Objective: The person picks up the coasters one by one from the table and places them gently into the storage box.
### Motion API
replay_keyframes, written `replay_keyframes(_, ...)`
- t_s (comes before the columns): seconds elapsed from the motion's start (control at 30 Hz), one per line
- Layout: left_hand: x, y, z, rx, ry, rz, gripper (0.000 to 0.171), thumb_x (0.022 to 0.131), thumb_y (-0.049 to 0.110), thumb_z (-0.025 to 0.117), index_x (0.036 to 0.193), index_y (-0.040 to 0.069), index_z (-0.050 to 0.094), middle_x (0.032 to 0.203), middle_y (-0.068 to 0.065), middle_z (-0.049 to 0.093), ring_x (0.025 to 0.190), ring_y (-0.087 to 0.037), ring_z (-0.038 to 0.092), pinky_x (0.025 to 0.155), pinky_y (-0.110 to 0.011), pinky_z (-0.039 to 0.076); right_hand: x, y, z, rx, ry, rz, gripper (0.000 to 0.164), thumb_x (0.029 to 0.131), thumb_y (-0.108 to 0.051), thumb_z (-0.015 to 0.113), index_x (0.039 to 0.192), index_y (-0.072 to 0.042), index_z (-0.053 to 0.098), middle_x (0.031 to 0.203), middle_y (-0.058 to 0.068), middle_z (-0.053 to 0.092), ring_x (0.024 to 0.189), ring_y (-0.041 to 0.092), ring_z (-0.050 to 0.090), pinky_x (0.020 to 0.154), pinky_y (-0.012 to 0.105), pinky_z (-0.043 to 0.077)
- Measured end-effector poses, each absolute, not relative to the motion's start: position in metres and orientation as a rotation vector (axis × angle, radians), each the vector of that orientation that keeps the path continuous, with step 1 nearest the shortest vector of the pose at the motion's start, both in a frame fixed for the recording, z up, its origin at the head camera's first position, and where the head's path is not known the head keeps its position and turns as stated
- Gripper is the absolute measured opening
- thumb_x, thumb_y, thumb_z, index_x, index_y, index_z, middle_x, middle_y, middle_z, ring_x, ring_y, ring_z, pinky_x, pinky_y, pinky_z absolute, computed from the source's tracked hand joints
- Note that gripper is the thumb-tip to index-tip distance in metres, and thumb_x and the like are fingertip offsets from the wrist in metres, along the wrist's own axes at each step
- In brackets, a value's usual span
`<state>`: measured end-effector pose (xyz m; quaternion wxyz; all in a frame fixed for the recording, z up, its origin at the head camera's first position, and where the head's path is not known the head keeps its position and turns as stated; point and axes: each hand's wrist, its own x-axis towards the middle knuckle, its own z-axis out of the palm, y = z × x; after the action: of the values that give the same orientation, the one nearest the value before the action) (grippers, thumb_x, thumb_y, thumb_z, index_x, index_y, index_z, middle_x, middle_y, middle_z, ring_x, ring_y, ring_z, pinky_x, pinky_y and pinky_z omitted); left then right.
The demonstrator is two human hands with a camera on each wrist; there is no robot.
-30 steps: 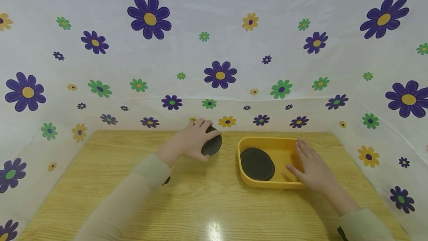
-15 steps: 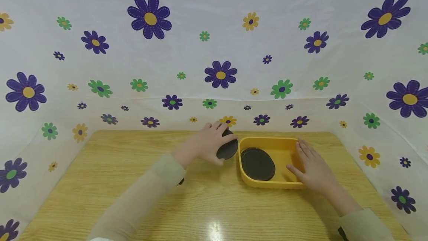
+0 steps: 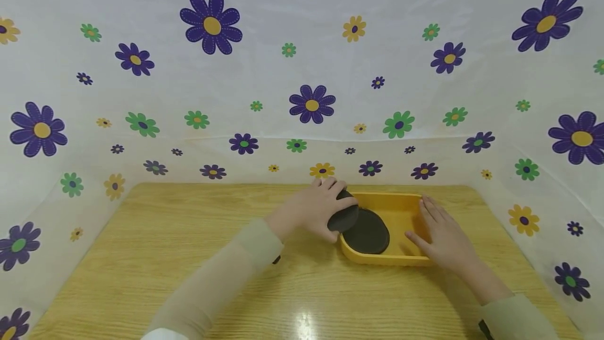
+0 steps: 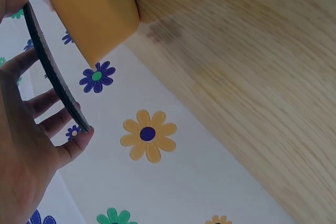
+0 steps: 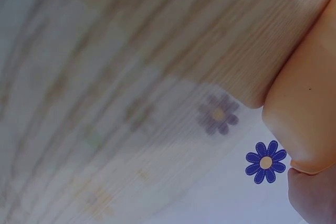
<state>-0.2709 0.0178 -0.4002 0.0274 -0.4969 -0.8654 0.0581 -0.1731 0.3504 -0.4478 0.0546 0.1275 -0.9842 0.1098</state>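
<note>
My left hand (image 3: 313,210) pinches a thin, round black coaster-like disc (image 3: 345,218) by its edges, thumb on one side and fingers on the other. The disc is tilted over the left rim of a shallow yellow plastic bin (image 3: 401,224). Inside that bin, at its left end, lies a larger flat black disc (image 3: 370,232). On the bin's right wall rests my right hand (image 3: 445,237), fingers straight and thumb reaching inside. Seen edge-on in the left wrist view, the held disc (image 4: 56,74) is slim and slightly bowed.
The bin stands on a light wooden table (image 3: 189,214). Behind and on both sides hangs a white sheet (image 3: 264,77) printed with purple, yellow and green flowers. The right wrist view is partly hazy, with the bin's outer wall (image 5: 310,82) at its right.
My left hand has carried the black disc rightward across the table to the bin's left rim. The right hand and the bin have stayed in place.
</note>
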Motion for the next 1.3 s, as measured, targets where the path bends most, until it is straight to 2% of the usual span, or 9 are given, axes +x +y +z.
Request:
replay_keyframes(0.27, -0.268, 0.035, -0.405, -1.564, -2.626, 0.214, 0.088, 0.082, 0.069, 0.070, 0.159, 0.035, 0.044, 0.156, -0.009, 0.044, 0.139, -0.028, 0.044, 0.107, -0.046, 0.046, -0.176, 0.350, -0.445, 0.377, -3.006, 0.329, 0.094, 0.104, -0.052, 0.058, 0.161, 0.015, 0.025, 0.171, 0.035, 0.021, 0.158, 0.052, 0.022, 0.129, 0.062, 0.022)
replay_keyframes(0.5, -0.264, 0.054, -0.407, -1.582, -2.647, 0.211, 0.089, 0.083, 0.069, 0.070, 0.161, 0.035, 0.042, 0.158, -0.009, 0.042, 0.142, -0.027, 0.043, 0.110, -0.046, 0.045, -0.176, 0.350, -0.445, 0.372, -3.010, 0.309, 0.094, 0.104, -0.052, 0.059, 0.161, 0.015, 0.026, 0.170, 0.035, 0.022, 0.158, 0.053, 0.023, 0.127, 0.063, 0.025)
replay_keyframes(0.67, -0.260, 0.065, -0.411, -1.607, -2.632, 0.196, 0.091, 0.082, 0.071, 0.070, 0.162, 0.037, 0.041, 0.156, -0.008, 0.044, 0.138, -0.024, 0.045, 0.108, -0.042, 0.047, -0.176, 0.349, -0.445, 0.364, -3.020, 0.308, 0.095, 0.104, -0.053, 0.058, 0.161, 0.015, 0.025, 0.170, 0.035, 0.022, 0.158, 0.053, 0.023, 0.126, 0.065, 0.025)
replay_keyframes(0.97, -0.255, 0.080, -0.415, -1.594, -2.680, 0.192, 0.089, 0.084, 0.070, 0.067, 0.163, 0.040, 0.037, 0.158, -0.006, 0.043, 0.137, -0.022, 0.045, 0.114, -0.044, 0.045, -0.175, 0.346, -0.443, 0.366, -3.012, 0.288, 0.094, 0.103, -0.052, 0.059, 0.160, 0.015, 0.027, 0.169, 0.035, 0.024, 0.157, 0.053, 0.025, 0.124, 0.066, 0.028)
replay_keyframes(1.3, -0.255, 0.095, -0.422, -1.577, -2.714, 0.209, 0.088, 0.087, 0.070, 0.067, 0.164, 0.039, 0.036, 0.161, -0.006, 0.041, 0.142, -0.024, 0.043, 0.118, -0.045, 0.041, -0.175, 0.349, -0.447, 0.367, -2.990, 0.287, 0.093, 0.103, -0.052, 0.060, 0.160, 0.015, 0.029, 0.169, 0.035, 0.026, 0.156, 0.054, 0.027, 0.123, 0.066, 0.028)
